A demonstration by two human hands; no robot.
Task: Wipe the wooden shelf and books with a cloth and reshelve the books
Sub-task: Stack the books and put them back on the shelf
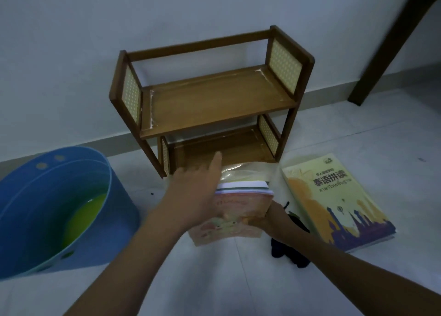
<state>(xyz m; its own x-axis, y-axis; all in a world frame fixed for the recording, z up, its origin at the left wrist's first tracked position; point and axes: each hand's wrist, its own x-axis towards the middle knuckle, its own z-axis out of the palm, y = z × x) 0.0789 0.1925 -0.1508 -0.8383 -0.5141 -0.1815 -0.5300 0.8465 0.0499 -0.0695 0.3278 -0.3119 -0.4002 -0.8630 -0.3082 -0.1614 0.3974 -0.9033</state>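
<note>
A small two-tier wooden shelf (210, 101) with woven side panels stands on the floor against the wall; both tiers hold nothing. In front of its lower tier is a stack of thin books (241, 196) with a pink-orange cover on top. My left hand (198, 191) lies flat on the stack's left side, fingers straight and pointing at the shelf. My right hand (272, 218) grips the stack's near right corner. A yellow book (334, 196) with a purple skyline lies flat on the floor to the right. A dark cloth (288, 249) lies between the stack and that book.
A blue bucket (31, 220) with yellow-green liquid stands on the floor at the left. A dark wooden furniture leg (391, 41) slants down at the upper right. The floor is pale tile, the wall white.
</note>
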